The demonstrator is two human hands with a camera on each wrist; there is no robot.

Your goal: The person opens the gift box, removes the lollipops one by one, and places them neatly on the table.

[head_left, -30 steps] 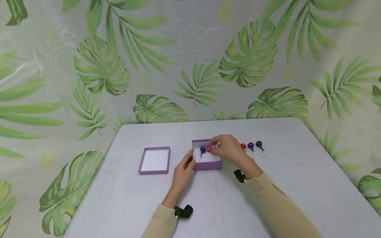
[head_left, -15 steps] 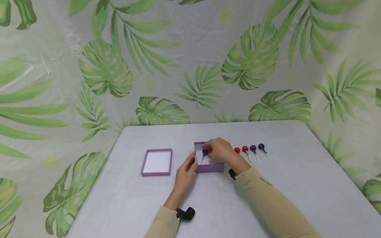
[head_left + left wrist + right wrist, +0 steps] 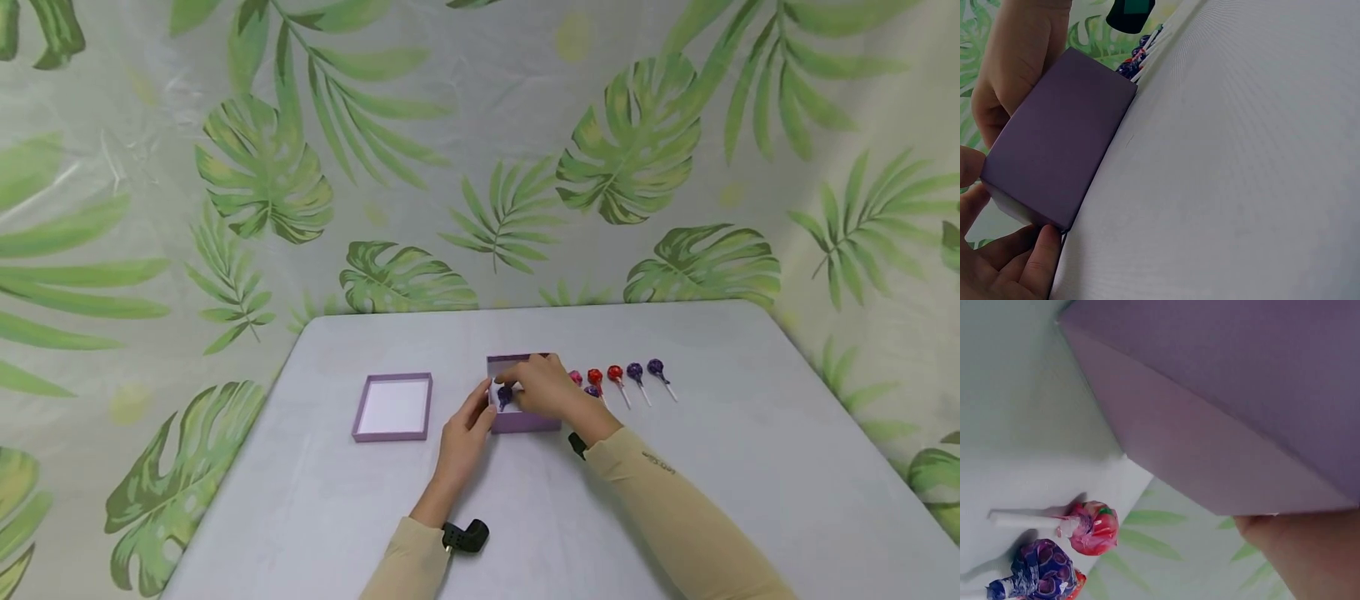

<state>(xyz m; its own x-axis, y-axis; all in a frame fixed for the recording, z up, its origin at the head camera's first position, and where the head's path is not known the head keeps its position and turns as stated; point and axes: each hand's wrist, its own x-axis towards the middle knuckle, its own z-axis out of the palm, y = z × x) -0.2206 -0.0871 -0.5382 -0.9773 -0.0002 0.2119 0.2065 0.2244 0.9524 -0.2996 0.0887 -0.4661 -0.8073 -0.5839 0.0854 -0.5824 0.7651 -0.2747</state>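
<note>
A purple box (image 3: 527, 423) with a pale inside stands on the table. The left hand (image 3: 459, 442) holds its left side, thumb by the front corner; in the left wrist view, the fingertips (image 3: 1042, 259) rest against the box's corner. The right hand (image 3: 546, 390) reaches inside, its fingers about a purple-wrapped lollipop (image 3: 505, 395) near the left wall, seemingly pinching it. The thumb and the other contents lie hidden behind the right hand. In the right wrist view, the box's outer walls (image 3: 1210, 431) hide the fingertips.
A shallow purple lid (image 3: 392, 407) lies left of the box. Right of the box, several lollipops lie on the white table (image 3: 337, 517), among them a red one (image 3: 616, 372), a purple one (image 3: 656, 367) and a pink one (image 3: 1094, 528). A leaf-patterned sheet (image 3: 495, 167) hangs behind.
The right hand has moved left inside the box, from the pink lollipops to the purple one, which has shifted toward the front left. The left hand keeps its place on the box.
</note>
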